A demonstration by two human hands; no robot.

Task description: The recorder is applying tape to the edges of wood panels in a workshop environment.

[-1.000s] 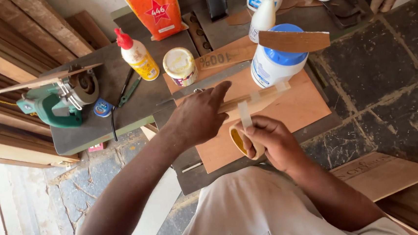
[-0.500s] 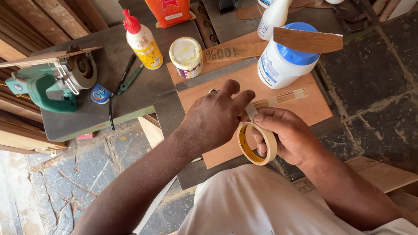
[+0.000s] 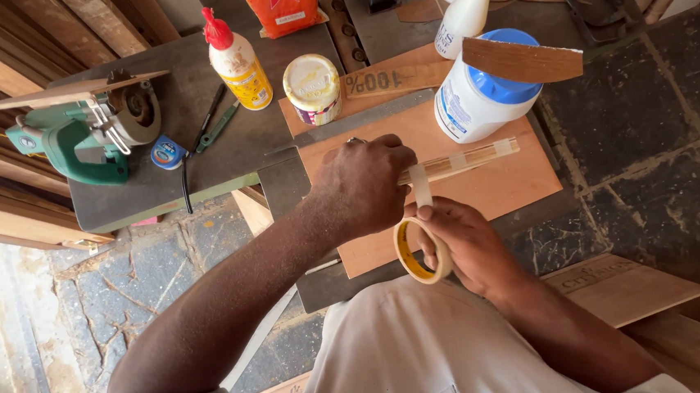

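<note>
Head view. My left hand (image 3: 365, 183) is clenched over the near end of a thin wood strip (image 3: 466, 160), pinning it flat on the orange-brown board (image 3: 489, 191) that lies on the bench (image 3: 200, 162). My right hand (image 3: 460, 242) grasps a roll of masking tape (image 3: 419, 251), fingers through its core, with a short length of tape (image 3: 421, 187) drawn up from the roll to the strip just beside my left thumb. Pale bands of tape already cross the strip farther to the right.

To do this wrap well, I judge that the tape should stay taut and square to the strip, the left hand should bear down so the strip cannot shift, and the roll should be kept low, close to the board.

Far of the strip stands a white jar with a blue lid (image 3: 478, 89), a curved piece of wood (image 3: 521, 59) resting on it; to the left are a small cream tin (image 3: 312, 86), a yellow glue bottle (image 3: 238, 65) and a green power tool (image 3: 87, 133).
</note>
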